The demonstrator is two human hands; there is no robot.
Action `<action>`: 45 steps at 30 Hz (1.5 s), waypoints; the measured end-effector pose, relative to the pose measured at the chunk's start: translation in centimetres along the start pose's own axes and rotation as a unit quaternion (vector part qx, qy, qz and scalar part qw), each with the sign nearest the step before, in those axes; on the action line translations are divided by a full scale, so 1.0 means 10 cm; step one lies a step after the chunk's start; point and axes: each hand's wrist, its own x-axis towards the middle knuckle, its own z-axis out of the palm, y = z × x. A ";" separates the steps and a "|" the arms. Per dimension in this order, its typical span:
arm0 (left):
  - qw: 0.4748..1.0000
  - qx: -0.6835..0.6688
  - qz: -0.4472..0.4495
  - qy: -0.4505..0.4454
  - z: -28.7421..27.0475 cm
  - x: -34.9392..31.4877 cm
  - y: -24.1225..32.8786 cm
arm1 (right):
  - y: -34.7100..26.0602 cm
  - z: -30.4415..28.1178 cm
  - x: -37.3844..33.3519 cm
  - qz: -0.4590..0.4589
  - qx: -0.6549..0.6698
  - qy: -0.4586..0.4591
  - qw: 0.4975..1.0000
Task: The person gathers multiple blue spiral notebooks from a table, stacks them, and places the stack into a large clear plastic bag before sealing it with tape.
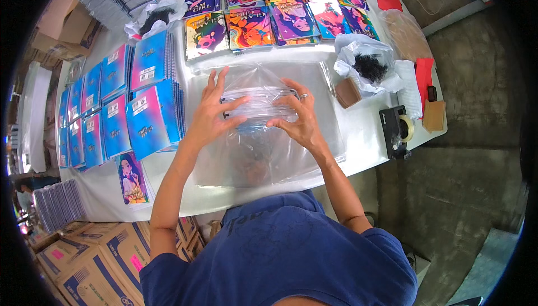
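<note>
Between my hands is a stack of spiral notebooks [259, 104] inside clear plastic film, its pale page edges turned up and a dark edge showing at its left end. My left hand [212, 112] grips the left end, thumb and a finger on the near side, other fingers spread upward. The right hand [298, 116] holds the other end with bent fingers and thumb; a ring shows on one finger. Clear plastic [241, 163] spreads over the table below and around the stack, and glare blurs its folds.
Blue-covered spiral notebooks [148, 115] stand in piles at left; colourful illustrated notebooks [249, 26] lie in rows at the far side. To the right are a white bag of black coils [370, 68], a tape dispenser [394, 132] and a brown block [348, 93]. Cartons [106, 261] stand lower left.
</note>
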 end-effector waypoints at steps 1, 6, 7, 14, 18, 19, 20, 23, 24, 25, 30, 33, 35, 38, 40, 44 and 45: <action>1.000 -0.007 0.006 -0.007 -0.02 0.04 -0.01 | -0.01 0.02 0.01 0.002 -0.007 0.012 1.000; 0.986 -0.143 -0.032 -0.075 -0.09 0.20 -0.06 | 0.09 0.07 0.11 -0.020 -0.060 0.039 0.997; 0.984 -0.151 -0.038 -0.084 -0.10 0.23 -0.07 | 0.09 0.06 0.15 -0.025 -0.069 0.034 0.997; 0.990 -0.118 0.045 -0.069 -0.09 0.37 -0.25 | 0.03 -0.05 0.35 -0.050 -0.113 -0.001 0.992; 0.992 -0.097 0.058 -0.058 -0.06 0.41 -0.29 | 0.08 -0.06 0.42 -0.055 -0.128 -0.026 0.990; 0.991 -0.082 0.099 -0.025 -0.03 0.42 -0.31 | 0.08 -0.06 0.44 -0.052 -0.123 -0.030 0.991; 0.988 -0.066 0.140 0.007 0.00 0.43 -0.33 | 0.09 -0.06 0.46 -0.049 -0.118 -0.034 0.991; 0.980 -0.090 0.168 0.057 0.03 0.49 -0.34 | 0.09 -0.06 0.50 0.011 -0.039 -0.031 0.999; 0.979 -0.159 0.111 0.057 0.05 0.50 -0.32 | 0.09 -0.05 0.51 0.040 -0.002 -0.027 0.999; 0.971 -0.226 0.053 0.057 0.05 0.51 -0.26 | 0.10 -0.04 0.52 0.077 0.050 -0.002 0.996; 0.895 -0.402 -0.144 -0.128 0.08 0.57 -0.53 | 0.28 -0.05 0.57 0.153 0.199 -0.099 0.963; 0.854 -0.360 -0.208 -0.312 -0.04 0.68 -0.60 | 0.23 -0.09 0.60 0.247 0.241 -0.139 0.928; 0.854 -0.364 -0.190 -0.318 -0.03 0.70 -0.60 | 0.23 -0.07 0.60 0.233 0.233 -0.129 0.935; 0.851 -0.346 -0.193 -0.346 -0.07 0.74 -0.61 | 0.16 -0.07 0.61 0.242 0.246 -0.117 0.931; 0.856 -0.286 -0.198 -0.383 -0.09 0.77 -0.65 | 0.16 -0.07 0.61 0.214 0.238 -0.129 0.939; 0.862 -0.401 -0.070 -0.302 -0.03 0.72 -0.60 | 0.17 -0.06 0.61 0.125 0.207 -0.149 0.959; 0.880 -0.343 -0.058 -0.323 -0.05 0.72 -0.59 | 0.15 -0.05 0.60 0.117 0.209 -0.143 0.960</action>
